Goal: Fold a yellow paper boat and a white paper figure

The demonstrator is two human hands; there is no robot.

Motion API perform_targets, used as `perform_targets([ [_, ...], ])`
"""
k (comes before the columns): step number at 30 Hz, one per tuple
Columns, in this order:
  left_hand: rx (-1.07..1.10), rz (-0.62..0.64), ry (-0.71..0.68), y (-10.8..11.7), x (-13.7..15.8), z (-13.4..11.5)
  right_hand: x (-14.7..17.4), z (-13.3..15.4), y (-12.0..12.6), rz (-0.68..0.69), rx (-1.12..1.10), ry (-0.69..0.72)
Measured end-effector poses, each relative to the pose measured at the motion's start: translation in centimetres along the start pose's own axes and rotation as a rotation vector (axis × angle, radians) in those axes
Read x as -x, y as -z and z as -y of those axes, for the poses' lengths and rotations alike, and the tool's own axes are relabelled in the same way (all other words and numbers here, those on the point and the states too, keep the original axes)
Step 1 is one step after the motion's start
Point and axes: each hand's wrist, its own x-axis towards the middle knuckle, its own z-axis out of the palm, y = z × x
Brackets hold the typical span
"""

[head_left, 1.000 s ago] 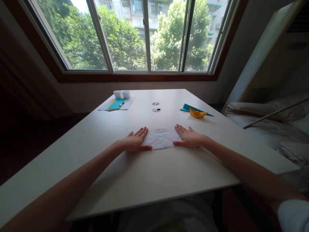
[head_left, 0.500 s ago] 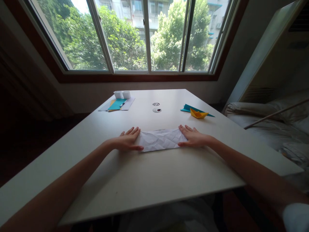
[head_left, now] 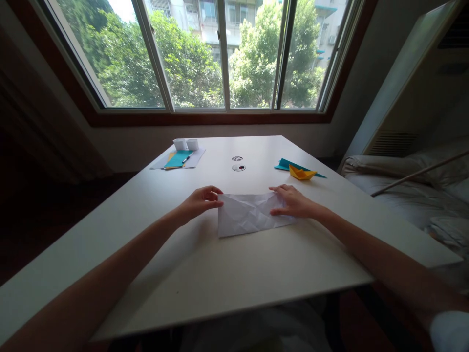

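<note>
A creased white sheet of paper [head_left: 247,217], seemingly folded into a wide strip, lies between my hands near the middle of the table. My left hand [head_left: 203,199] pinches its upper left corner between thumb and fingers, and that end looks slightly raised. At the right end, my right hand [head_left: 293,201] has thumb and fingers spread, the fingers at the far edge and the thumb on the paper's face. The right end of the sheet is partly covered by this hand.
Beyond my right hand sit a yellow paper boat [head_left: 302,173] and a blue folded paper [head_left: 287,165]. Two round dark-and-white pieces [head_left: 238,167] lie mid-table. Far left are blue paper [head_left: 178,158], a pen [head_left: 188,157] and two small white containers [head_left: 192,144]. The white table's [head_left: 176,293] front edge is near me.
My left hand has gone from lying flat on the paper's left end to pinching its corner, which has lifted. My right hand has shifted slightly, its fingers now a little raised.
</note>
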Motion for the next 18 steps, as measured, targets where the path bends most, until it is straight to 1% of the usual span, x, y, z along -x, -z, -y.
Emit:
perform_targets([
  [3,0.170,0.003,0.005,-0.1,0.2,-0.6,-0.1,-0.1,-0.1,-0.056,-0.106,0.012],
  [5,0.280,-0.023,0.014,0.0,0.2,-0.7,-0.3,-0.1,0.1,-0.121,-0.258,-0.023],
  [7,0.378,-0.051,0.025,0.2,0.1,-0.6,-0.5,0.0,0.4,-0.171,-0.514,-0.080],
  [9,0.452,-0.074,-0.002,0.4,0.0,-0.3,-0.6,-0.1,0.7,-0.171,-0.829,-0.101],
  [11,0.494,-0.082,-0.081,0.6,0.0,-0.1,-0.7,-0.3,1.0,-0.113,-1.099,-0.070],
  [12,0.497,-0.079,-0.131,0.7,0.0,-0.1,-0.7,-0.5,1.1,-0.066,-1.185,-0.048],
  [13,0.485,-0.065,-0.180,0.9,0.1,-0.1,-0.7,-0.6,1.1,-0.013,-1.232,-0.028],
  [15,0.400,0.008,-0.248,1.3,0.3,-0.4,-0.6,-0.9,0.9,0.098,-1.211,0.004],
  [16,0.330,0.070,-0.264,1.6,0.6,-0.8,-0.6,-0.9,0.8,0.145,-1.173,0.013],
  [18,0.145,0.246,-0.251,2.0,1.1,-1.6,-0.4,-0.9,0.7,0.209,-1.034,0.019],
])
